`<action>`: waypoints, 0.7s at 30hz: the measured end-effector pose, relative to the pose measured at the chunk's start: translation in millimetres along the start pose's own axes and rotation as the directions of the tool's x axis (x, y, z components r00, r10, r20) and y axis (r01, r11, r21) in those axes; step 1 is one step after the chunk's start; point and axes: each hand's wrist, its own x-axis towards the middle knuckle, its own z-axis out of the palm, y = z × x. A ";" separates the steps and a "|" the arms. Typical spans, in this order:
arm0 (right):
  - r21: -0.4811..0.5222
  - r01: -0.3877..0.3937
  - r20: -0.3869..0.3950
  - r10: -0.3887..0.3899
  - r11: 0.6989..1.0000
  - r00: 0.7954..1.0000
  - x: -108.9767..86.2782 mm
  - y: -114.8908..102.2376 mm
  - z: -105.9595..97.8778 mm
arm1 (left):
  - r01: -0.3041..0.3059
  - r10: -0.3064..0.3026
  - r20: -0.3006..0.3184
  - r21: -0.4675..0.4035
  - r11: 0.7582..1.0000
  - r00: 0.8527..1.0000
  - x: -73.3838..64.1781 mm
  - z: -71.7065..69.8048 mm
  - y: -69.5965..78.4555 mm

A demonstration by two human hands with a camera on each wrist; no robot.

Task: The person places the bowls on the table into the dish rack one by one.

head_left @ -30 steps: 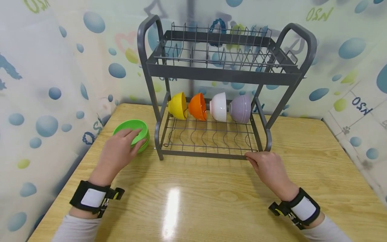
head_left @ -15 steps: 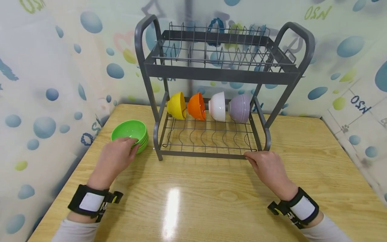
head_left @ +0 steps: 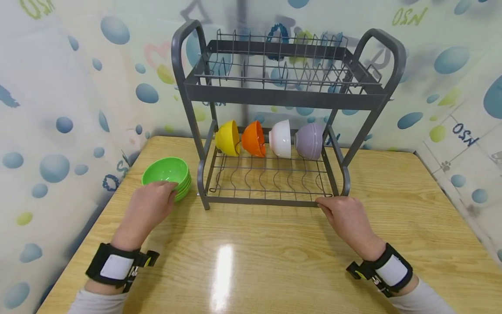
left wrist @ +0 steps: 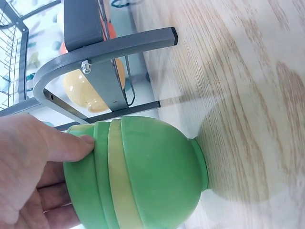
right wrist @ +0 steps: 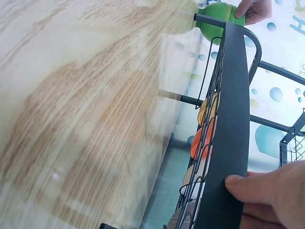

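On rack [head_left: 259,201], 4 bowls [head_left: 280,138], alongside, nested green bowls [head_left: 168,170]

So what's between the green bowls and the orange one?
Past the green bowls come the rack's side frame, then the yellow bowl, as the head view shows.

The green bowls [head_left: 166,169] are finished smooth and glossy; whether plastic or glazed ceramic is used cannot be determined. Smooth surfaces are likewise presented by the yellow bowl [head_left: 227,138], orange bowl [head_left: 252,139], white bowl [head_left: 280,140] and purple bowl [head_left: 309,141]. The rack [head_left: 282,95] is built of apparent metal, coated smooth and near-matt, and fitted with a bright metallic nut [left wrist: 86,67]. The table [head_left: 298,261] is surfaced in glossy wood grain, by which light is reflected. The sleeves [head_left: 98,302] are made of matt cloth.
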 end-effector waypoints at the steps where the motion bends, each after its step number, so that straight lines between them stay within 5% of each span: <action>1: 0.001 -0.002 0.002 0.002 1.000 1.000 -0.1 0.1 0.2 | -0.001 0.001 -0.003 0.001 1.000 1.000 -0.4 0.0 0.2; 6: 0.010 -0.008 0.008 0.008 1.000 1.000 -0.8 0.4 1.0 | -0.004 0.004 -0.023 -0.001 1.000 1.000 -2.3 0.1 0.3; 10: 0.013 -0.014 0.013 0.014 1.000 1.000 -0.9 0.1 0.5 | -0.025 0.025 -0.094 -0.005 1.000 0.995 -4.9 -1.1 0.1; 16: 0.007 -0.016 0.012 0.016 1.000 1.000 -1.3 -0.2 0.6 | -0.084 0.082 -0.260 0.001 0.996 0.962 -9.0 -9.5 1.3; 21: 0.004 -0.021 0.012 0.021 1.000 1.000 -2.0 -0.3 1.3 | -0.134 0.126 -0.336 -0.001 0.991 0.933 -13.6 -23.1 7.8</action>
